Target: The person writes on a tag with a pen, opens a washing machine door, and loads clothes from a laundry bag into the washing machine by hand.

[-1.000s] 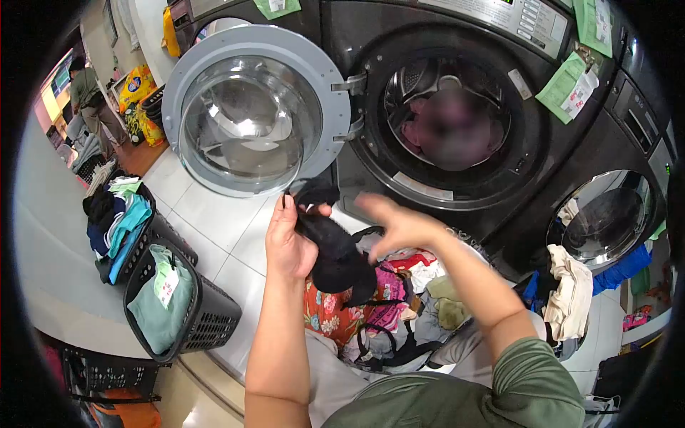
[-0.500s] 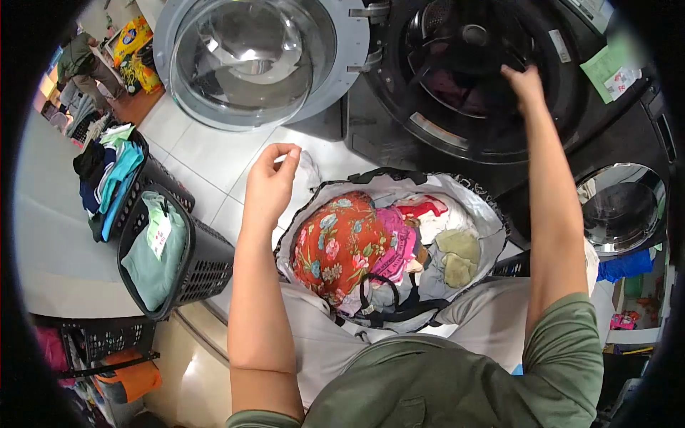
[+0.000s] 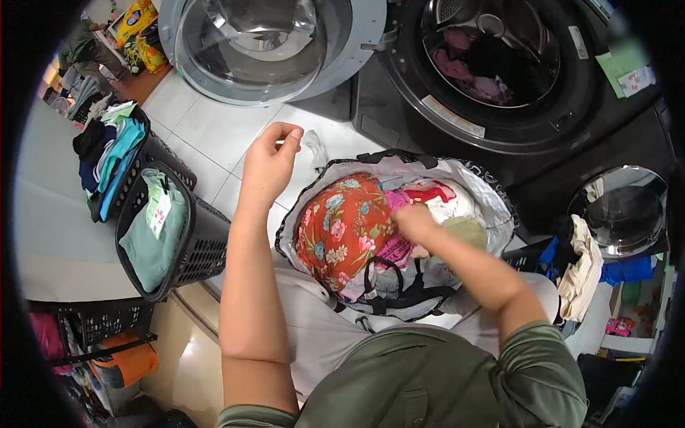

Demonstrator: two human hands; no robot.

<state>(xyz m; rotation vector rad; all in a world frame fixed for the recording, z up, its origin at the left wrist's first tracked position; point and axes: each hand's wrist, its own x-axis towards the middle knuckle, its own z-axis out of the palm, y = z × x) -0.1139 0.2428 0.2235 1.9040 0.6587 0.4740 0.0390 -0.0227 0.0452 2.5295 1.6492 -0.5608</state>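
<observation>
My left hand [image 3: 275, 153] is raised over the tiled floor, fingers curled in toward the thumb and nothing visible in them. Over the open laundry bag [image 3: 492, 192] between my legs, my right hand [image 3: 416, 222] reaches down onto a pink printed cloth [image 3: 394, 251]; its fingertips are blurred and partly hidden. A red floral cloth [image 3: 335, 228] bulges on the bag's left side. White and red clothes [image 3: 439, 196] and an olive cloth [image 3: 467, 230] lie at its right. Ahead, the open washing machine [image 3: 492, 64] holds mauve clothes [image 3: 464, 68] and dark clothes in its drum.
The machine's round glass door [image 3: 250, 50] hangs open at the upper left. Black baskets with folded clothes [image 3: 153, 235] stand left. A second round door [image 3: 621, 210] and beige cloth [image 3: 581, 267] are at right. A crumpled whitish piece [image 3: 315, 148] lies on the floor. Another person stands far back.
My right hand has come back from the washing machine's opening down into the laundry bag. My left hand stays raised in much the same pose. The view has shifted slightly.
</observation>
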